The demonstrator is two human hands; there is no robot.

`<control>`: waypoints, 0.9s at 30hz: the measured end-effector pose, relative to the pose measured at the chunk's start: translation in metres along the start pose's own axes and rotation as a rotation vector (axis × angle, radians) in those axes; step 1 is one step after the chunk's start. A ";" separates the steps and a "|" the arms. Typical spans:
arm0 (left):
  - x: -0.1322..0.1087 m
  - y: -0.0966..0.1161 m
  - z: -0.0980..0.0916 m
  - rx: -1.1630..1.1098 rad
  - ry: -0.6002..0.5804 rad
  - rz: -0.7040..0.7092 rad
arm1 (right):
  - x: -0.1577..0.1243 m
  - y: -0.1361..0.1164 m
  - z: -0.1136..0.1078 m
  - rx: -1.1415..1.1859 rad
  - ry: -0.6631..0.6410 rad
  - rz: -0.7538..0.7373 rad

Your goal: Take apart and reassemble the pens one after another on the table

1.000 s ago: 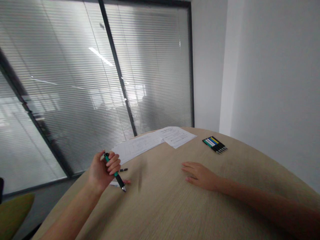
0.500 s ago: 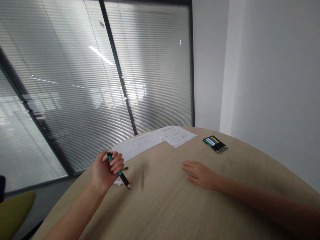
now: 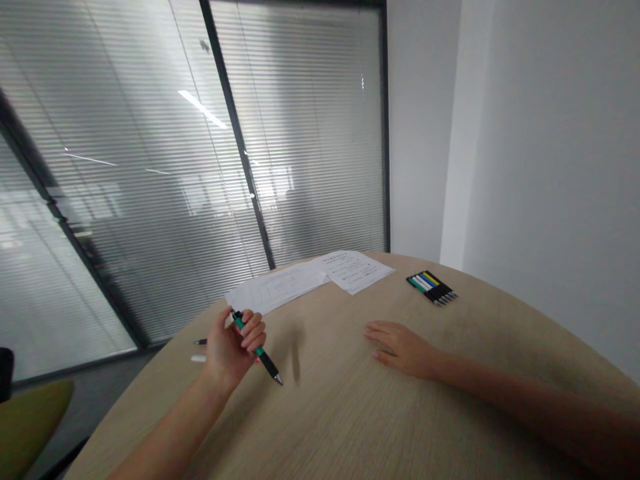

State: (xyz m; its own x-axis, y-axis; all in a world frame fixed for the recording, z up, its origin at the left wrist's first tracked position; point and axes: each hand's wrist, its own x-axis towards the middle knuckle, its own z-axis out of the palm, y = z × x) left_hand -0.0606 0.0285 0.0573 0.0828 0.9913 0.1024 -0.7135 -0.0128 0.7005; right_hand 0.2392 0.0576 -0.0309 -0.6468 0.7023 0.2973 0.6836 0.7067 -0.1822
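Nearest, at lower centre-left of the frame, the left hand (image 3: 229, 353) pinches a green-and-black retractable pen (image 3: 259, 350) between thumb and curled fingers, its metal tip slanting down toward the lower right and clear of the table. The right hand (image 3: 403, 349) lies at centre right, fingers loosely spread and flat on the pale wood-grain round table (image 3: 350, 427), touching nothing else. Just left of the left hand lie a dark pen (image 3: 201, 341) and a small white object (image 3: 198, 359), close to the table's edge. A careless sweep of that hand could knock them off, and a slack pinch could drop the pen to roll across the curved top. Farther off are stapled papers (image 3: 276, 288), a printed sheet (image 3: 353, 272), a row of coloured pens (image 3: 431, 288), and, at upper left, a glass partition with blinds (image 3: 125, 167)
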 end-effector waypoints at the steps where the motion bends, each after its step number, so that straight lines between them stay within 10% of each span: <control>1: 0.000 -0.002 0.000 0.003 -0.001 -0.010 | 0.000 0.000 0.000 0.002 -0.002 0.002; 17: -0.002 -0.021 0.010 -0.030 0.088 -0.073 | 0.000 -0.001 0.001 0.045 0.041 -0.013; 27: 0.000 -0.071 0.024 0.124 0.197 -0.099 | 0.002 -0.004 -0.001 0.043 0.081 -0.031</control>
State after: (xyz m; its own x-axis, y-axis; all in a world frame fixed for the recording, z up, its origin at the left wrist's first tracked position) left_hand 0.0067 0.0263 0.0239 0.0017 0.9948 -0.1019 -0.6168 0.0812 0.7829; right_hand 0.2355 0.0554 -0.0283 -0.6364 0.6723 0.3782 0.6478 0.7320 -0.2111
